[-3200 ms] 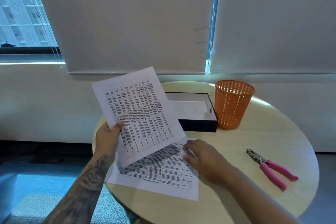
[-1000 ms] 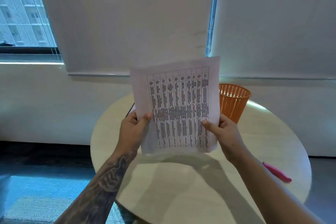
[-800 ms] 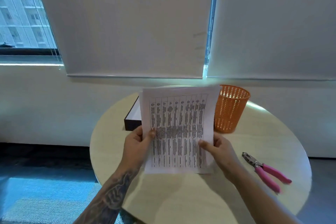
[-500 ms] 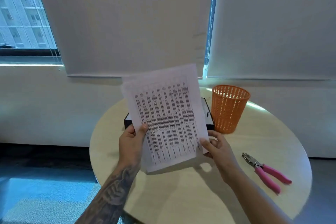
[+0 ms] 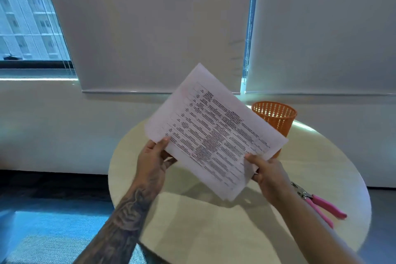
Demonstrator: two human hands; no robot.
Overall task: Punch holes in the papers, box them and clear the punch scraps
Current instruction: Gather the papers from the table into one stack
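White printed papers (image 5: 216, 135) gripped by both hands above the round table (image 5: 214, 231), raised clear of its top. Left hand (image 5: 153, 161) pinching the lower-left edge, thumb on the printed face, fingers behind, tattooed forearm rising from the bottom-left. Right hand (image 5: 269, 172) clamped on the lower-right edge, thumb over the print, bare forearm running in from the bottom-right corner. Two hands, both closed on the same stack; exact count of sheets impossible to tell, though more than one edge visible at the left corner. Stack tilted, turned like a diamond: one corner pointing up toward the blinds (image 5: 150, 28), the opposite corner down toward the table. Long axis slanting from upper left to lower right; lines of text along that same slant. One orange mesh basket (image 5: 278, 120) upright on the far side of the table, partly hidden behind the right corner of the stack. One pink-handled hole punch (image 5: 317, 201) flat on the table near the right rim, just beside the right forearm, metal head toward the hand, handles pointing to the lower right. Uncovered strip of window (image 5: 27, 17) at far left.
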